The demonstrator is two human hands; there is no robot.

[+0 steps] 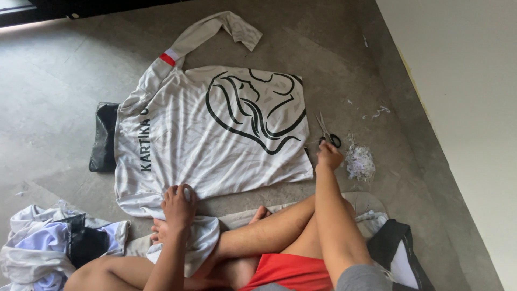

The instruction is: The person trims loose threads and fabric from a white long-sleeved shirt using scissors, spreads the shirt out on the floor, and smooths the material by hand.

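A white long-sleeved shirt [210, 129] with a faint wavy pattern and a large black line drawing lies spread flat on the grey floor in front of me. My left hand [179, 206] presses down on its near hem, fingers curled into the cloth. My right hand [328, 156] reaches out to the shirt's right edge, fingers closed right beside the black handles of a pair of scissors [327, 133] lying on the floor; whether it grips them I cannot tell. I sit cross-legged, bare legs below the shirt.
A black flat cushion [103, 137] pokes out under the shirt's left side. A heap of white and lilac clothes [48, 242] lies at the near left. Fabric scraps [360, 161] sit by the scissors. A white wall [468, 108] runs along the right.
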